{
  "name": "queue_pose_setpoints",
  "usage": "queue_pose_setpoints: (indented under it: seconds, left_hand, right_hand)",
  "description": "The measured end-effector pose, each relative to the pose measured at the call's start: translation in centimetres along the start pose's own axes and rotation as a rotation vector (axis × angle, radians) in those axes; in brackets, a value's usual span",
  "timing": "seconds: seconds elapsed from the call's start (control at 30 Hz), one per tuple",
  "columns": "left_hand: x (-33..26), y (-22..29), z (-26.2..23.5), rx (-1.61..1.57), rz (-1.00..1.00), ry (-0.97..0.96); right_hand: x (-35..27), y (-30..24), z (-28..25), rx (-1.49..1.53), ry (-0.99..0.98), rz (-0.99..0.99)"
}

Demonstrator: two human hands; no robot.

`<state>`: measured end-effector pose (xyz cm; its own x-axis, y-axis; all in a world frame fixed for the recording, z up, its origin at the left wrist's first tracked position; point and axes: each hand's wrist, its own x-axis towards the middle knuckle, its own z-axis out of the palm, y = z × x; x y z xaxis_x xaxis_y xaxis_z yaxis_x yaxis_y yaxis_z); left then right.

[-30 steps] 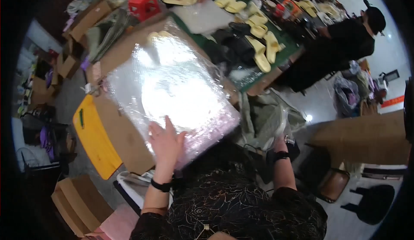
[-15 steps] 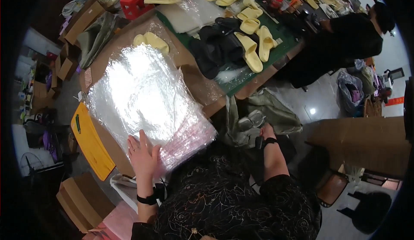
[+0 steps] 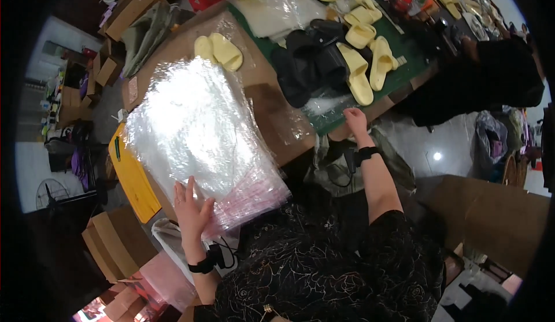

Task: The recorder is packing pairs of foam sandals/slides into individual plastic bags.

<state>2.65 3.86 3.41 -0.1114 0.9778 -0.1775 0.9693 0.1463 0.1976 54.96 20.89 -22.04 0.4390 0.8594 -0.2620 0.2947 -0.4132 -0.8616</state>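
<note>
My left hand (image 3: 193, 212) rests with spread fingers on a stack of clear plastic bags (image 3: 191, 125). The stack's near corner has a pink edge. Over the table's near right edge hovers my right hand (image 3: 355, 122), its fingers curled and nothing showing in them. Close to it lies a small clear plastic bag (image 3: 326, 103) on the green mat (image 3: 341, 126). Beyond the hand are a pair of pale yellow slippers (image 3: 370, 73) and a heap of black slippers (image 3: 312, 62). Another yellow pair (image 3: 219, 52) sits at the top of the bag stack.
A green woven sack (image 3: 381, 160) sags open below the table edge. A yellow folder-like sheet (image 3: 134, 177) lies left of the bags. Cardboard boxes (image 3: 121, 241) stand at left, and a large carton (image 3: 491, 218) at right. A person in black (image 3: 491, 73) stands at far right.
My right hand has risen from the sack, where it was by a clear-wrapped item, to the table edge. That item is out of sight now. My left hand stays on the bags.
</note>
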Motion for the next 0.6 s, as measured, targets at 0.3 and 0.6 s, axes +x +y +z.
queue_pose_setpoints:
  seconds: [0.3,0.6]
  left_hand:
    - [1.2,1.0,-0.4,0.032,0.036,-0.062]
    - [0.5,0.2,-0.2,0.165,-0.004,-0.179]
  right_hand:
    - [-8.1,19.6,-4.0,-0.360,-0.092,0.610]
    - [-6.6,15.7,5.4,-0.724,-0.196,0.657]
